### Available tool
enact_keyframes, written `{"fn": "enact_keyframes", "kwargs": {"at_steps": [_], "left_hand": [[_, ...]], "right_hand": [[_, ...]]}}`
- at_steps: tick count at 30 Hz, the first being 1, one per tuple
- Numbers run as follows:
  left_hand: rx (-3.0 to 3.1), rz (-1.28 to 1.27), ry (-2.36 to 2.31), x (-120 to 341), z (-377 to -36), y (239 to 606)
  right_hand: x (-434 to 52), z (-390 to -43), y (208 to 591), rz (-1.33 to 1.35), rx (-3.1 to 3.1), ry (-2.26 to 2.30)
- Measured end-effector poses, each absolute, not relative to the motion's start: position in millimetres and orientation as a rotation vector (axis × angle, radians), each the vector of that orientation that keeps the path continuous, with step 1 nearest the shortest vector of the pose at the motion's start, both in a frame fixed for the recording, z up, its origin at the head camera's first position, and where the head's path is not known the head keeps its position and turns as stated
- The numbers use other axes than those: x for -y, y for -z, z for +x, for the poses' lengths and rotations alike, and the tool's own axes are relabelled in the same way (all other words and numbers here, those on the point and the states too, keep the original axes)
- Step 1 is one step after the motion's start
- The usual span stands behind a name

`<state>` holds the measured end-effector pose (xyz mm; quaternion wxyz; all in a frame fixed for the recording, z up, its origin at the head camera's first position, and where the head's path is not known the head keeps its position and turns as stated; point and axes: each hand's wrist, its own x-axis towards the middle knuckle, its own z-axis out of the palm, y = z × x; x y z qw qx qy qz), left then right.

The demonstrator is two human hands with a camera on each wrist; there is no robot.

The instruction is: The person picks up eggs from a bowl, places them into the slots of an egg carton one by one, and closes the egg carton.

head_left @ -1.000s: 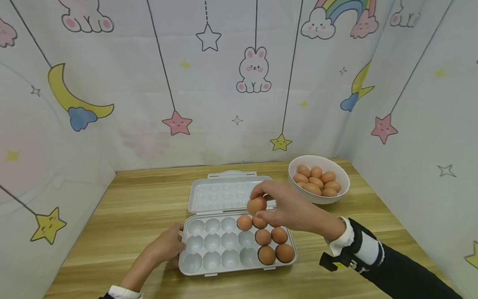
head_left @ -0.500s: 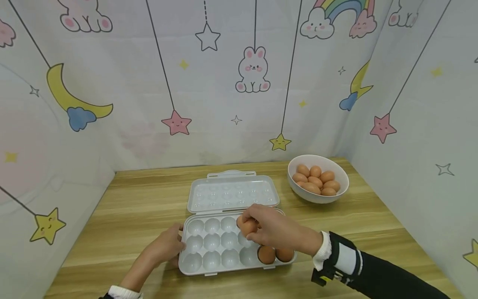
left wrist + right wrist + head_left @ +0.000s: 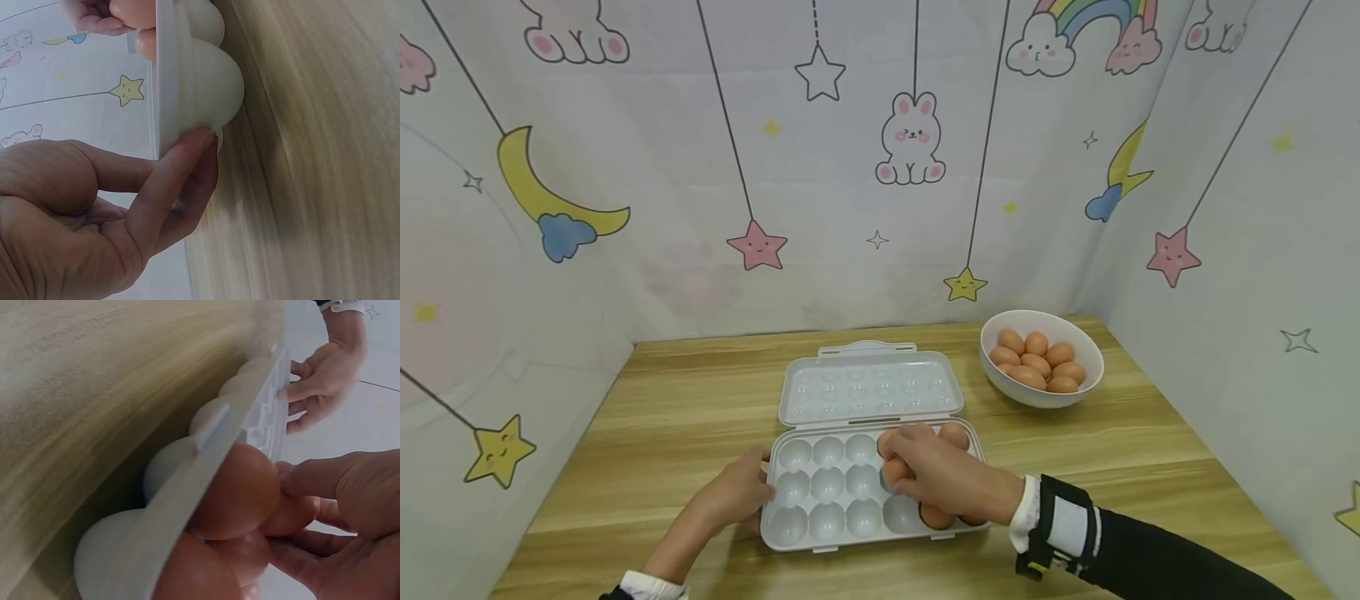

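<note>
A white plastic egg carton (image 3: 844, 540) lies with its lid folded back, brown eggs in cups at its right end. My left hand (image 3: 739, 490) holds the carton's left edge; in the left wrist view its thumb and fingers pinch the rim beside a rounded cup (image 3: 215, 87). Over the carton, my right hand (image 3: 951, 477) holds a brown egg (image 3: 894, 473) between thumb and fingers, low at a middle-row cup. That hand covers part of the eggs behind it. In the right wrist view the held egg (image 3: 297, 515) shows partly behind a front-row egg (image 3: 237, 490).
A white bowl (image 3: 1041, 402) with several brown eggs (image 3: 1028, 377) stands at the back right of the wooden table (image 3: 700, 392). The open lid (image 3: 868, 367) lies behind the carton. A patterned curtain (image 3: 842, 175) hangs around the back and sides.
My right hand has moved down and slightly left with the egg, from above the back row to a middle-row cup. My left hand has stayed on the carton's edge.
</note>
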<state>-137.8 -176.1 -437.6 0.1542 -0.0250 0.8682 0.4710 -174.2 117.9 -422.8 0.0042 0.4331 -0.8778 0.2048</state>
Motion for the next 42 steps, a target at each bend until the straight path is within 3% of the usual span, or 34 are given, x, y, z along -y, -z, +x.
{"fn": "enact_keyframes", "kwargs": {"at_steps": [10, 26, 42], "left_hand": [[-2.504, -0.065, -1.337, 175.3, -137.6, 437.8], [-2.498, -0.065, -1.367, 175.4, -137.2, 438.0], [-2.503, -0.067, -1.353, 175.4, -136.9, 438.5]], "right_hand": [[-119.1, -172.4, 438.9, 1.425, 2.685, -0.390], [-119.3, -172.8, 439.3, 1.394, 2.562, -0.458], [-139.3, -171.5, 377.3, 1.273, 2.612, -0.443]]}}
